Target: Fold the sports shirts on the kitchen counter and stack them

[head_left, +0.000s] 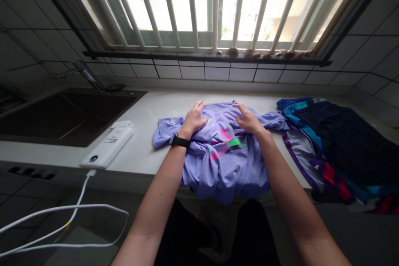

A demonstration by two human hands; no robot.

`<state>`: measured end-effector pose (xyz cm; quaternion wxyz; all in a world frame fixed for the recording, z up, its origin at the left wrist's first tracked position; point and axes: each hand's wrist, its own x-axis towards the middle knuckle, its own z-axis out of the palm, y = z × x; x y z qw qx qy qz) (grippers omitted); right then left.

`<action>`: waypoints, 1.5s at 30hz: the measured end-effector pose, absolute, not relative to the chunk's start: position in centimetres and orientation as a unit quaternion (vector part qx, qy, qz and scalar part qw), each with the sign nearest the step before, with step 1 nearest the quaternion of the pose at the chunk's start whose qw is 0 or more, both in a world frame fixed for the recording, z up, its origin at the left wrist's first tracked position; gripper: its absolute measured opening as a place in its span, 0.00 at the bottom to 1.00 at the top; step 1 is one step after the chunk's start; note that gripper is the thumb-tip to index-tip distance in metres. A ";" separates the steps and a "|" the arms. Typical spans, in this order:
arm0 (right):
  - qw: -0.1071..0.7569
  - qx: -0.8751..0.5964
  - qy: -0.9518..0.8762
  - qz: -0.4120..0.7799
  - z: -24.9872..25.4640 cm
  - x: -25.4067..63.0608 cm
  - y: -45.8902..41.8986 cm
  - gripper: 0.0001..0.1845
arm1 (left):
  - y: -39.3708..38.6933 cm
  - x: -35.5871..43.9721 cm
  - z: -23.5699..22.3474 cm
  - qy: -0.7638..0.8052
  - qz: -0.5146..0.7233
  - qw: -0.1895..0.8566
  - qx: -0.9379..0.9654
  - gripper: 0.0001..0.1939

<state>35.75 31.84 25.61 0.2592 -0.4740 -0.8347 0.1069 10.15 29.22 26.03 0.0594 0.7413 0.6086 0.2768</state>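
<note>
A lavender T-shirt [224, 162] with pink and green print lies front up on the white counter [140, 153], its collar toward the window and its lower part rumpled over the front edge. My left hand [195, 119] rests on the shirt at the left shoulder, fingers apart and pointing to the collar. A dark watch [180, 141] is on that wrist. On the other side of the collar my right hand [247, 119] lies at the right shoulder, fingers spread and curved. Neither hand visibly grips the cloth.
Several dark, blue and purple-trimmed garments [343, 141] are piled on the right, touching the shirt's sleeve. At left are a white power bank [109, 145] with a white cable [81, 191], a dark sink [71, 112] and a faucet [90, 78]. A barred window [215, 8] stands behind.
</note>
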 end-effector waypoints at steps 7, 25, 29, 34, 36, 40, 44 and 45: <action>0.091 -0.533 -0.831 0.134 25.3 35.9 31.8 0.23 | 29.2 9.8 26.0 0.650 0.139 0.116 0.738 0.20; 0.000 -0.593 -0.800 0.092 23.8 34.9 32.2 0.33 | 30.9 9.0 25.9 0.642 0.042 0.130 0.754 0.44; 0.009 -0.611 -0.787 0.080 23.6 34.5 32.4 0.34 | 31.7 9.6 26.7 0.668 0.061 0.076 0.737 0.34; 0.036 -0.623 -0.778 0.078 23.9 35.0 33.2 0.35 | 28.3 11.5 28.6 0.666 0.084 -0.033 0.740 0.20; 0.050 -0.614 -0.785 0.064 24.4 35.0 33.4 0.34 | 26.1 11.7 28.9 0.660 0.057 0.017 0.749 0.20; 0.064 -0.595 -0.801 0.016 26.1 33.5 31.6 0.31 | 22.6 10.5 27.8 0.657 -0.011 0.119 0.744 0.33; 0.045 -0.596 -0.799 0.055 27.5 32.2 25.9 0.34 | 21.2 8.7 25.6 0.693 0.008 0.079 0.716 0.36; 0.031 -0.602 -0.794 0.080 27.5 32.2 24.3 0.36 | 21.2 8.4 25.3 0.700 0.016 0.071 0.711 0.36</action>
